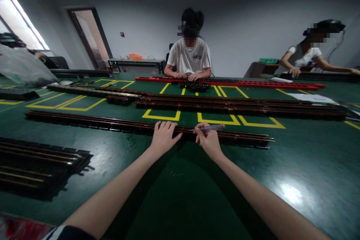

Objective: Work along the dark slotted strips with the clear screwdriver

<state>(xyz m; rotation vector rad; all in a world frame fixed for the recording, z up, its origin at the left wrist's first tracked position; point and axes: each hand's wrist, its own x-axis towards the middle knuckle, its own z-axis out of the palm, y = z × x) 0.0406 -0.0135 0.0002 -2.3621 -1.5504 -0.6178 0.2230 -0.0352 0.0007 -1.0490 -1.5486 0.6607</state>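
Note:
A long black strip with copper-coloured rails (92, 123) lies across the green table before me. My left hand (164, 135) rests on it near its middle, fingers spread over the top and thumb stretched to the right. A little to the right, my right hand (207, 140) is closed around a pen (212, 128) with a clear barrel. The pen lies slanted in the fingers, its tip pointing left at the strip. Whether the tip touches the strip I cannot tell. Part of the strip is hidden beneath both hands.
Behind the strip lies a row of similar railed strips (242, 105). More strips (36, 165) are stacked at the near left. Across the green table (309, 157), a person (189, 58) handles dark parts by a red frame (281, 84). Another person (305, 56) works at far right.

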